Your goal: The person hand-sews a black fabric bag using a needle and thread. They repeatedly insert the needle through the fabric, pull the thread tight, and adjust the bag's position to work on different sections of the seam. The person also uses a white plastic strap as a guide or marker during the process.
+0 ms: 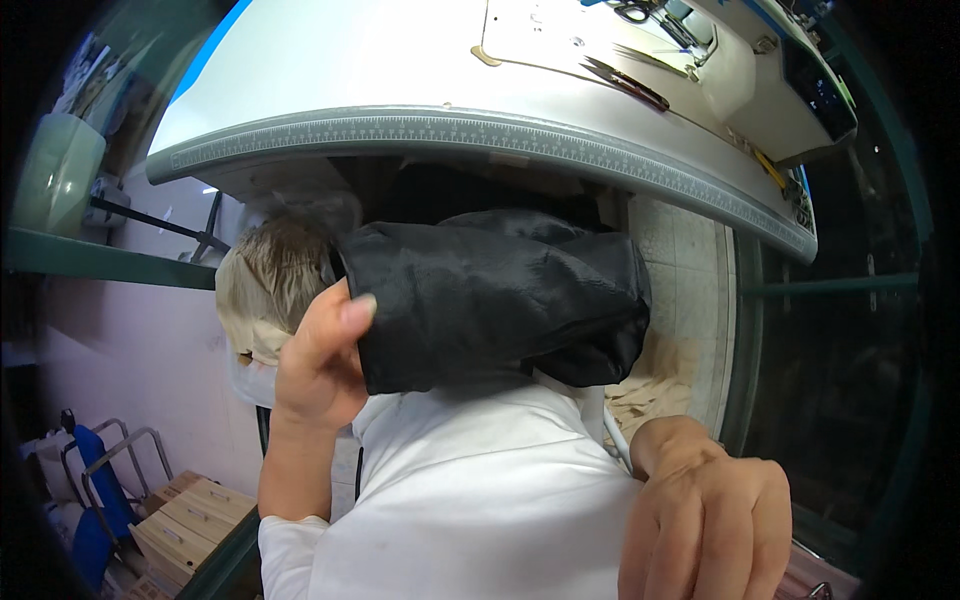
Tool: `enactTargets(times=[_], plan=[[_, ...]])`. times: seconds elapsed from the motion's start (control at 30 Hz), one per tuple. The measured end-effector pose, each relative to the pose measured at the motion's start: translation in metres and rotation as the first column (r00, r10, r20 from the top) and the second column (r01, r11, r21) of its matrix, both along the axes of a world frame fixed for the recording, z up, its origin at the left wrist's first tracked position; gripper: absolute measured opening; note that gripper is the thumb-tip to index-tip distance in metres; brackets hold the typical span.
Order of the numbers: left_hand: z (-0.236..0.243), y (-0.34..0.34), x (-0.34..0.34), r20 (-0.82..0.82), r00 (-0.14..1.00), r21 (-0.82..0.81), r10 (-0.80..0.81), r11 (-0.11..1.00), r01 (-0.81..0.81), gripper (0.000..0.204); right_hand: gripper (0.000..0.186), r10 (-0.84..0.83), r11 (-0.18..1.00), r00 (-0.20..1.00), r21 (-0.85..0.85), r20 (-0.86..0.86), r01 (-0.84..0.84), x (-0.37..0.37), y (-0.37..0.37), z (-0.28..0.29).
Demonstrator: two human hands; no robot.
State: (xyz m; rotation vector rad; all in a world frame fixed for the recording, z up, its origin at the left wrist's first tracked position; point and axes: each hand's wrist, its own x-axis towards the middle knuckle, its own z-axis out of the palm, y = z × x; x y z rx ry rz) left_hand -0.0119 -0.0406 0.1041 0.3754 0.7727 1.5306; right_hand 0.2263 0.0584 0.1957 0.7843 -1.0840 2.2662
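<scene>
A shiny piece of black cloth (490,300) hangs in folds above my lap, below the front edge of the table. My left hand (322,350) grips its left edge, thumb on top and fingers behind, where the cloth hides them. My right hand (710,515) is raised at the lower right, apart from the cloth. Its back faces up and its fingers are bent and pressed together. The fingertips run out of the picture, so anything between them is hidden.
Ahead is a white sewing table (330,60) with a ruler strip (440,128) along its edge. A sewing machine (760,80) stands on its right, with thread snips (625,83) and tweezers (650,60) nearby. Beige cloth (275,285) lies at left. Wooden drawers (190,525) stand lower left.
</scene>
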Motion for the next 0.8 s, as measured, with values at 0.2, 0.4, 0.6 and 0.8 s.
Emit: enactTargets(times=[0.2,0.4,0.6,0.8], plan=[[0.016,0.003,0.001,-0.205,0.978,0.043,-0.037,0.998,0.047,0.04,0.023,-0.128,0.978,0.992,0.169,0.018,0.123,0.004,0.009,-0.034],[-0.001,0.018,-0.004,-0.107,0.992,-0.148,0.064,0.986,-0.08,0.028,0.042,-0.95,-0.217,0.182,0.955,-0.255,0.204,-0.033,0.04,-0.119],[-0.097,0.018,-0.015,0.014,0.991,-0.329,0.133,0.937,-0.121,0.025,0.03,-0.946,0.307,0.11,0.952,0.303,0.015,-0.025,0.084,-0.23],[-0.059,-0.001,-0.013,-0.18,0.984,-0.272,0.018,0.96,-0.067,0.022,0.028,-0.945,0.284,0.185,0.957,0.27,0.053,-0.033,0.088,-0.222]])
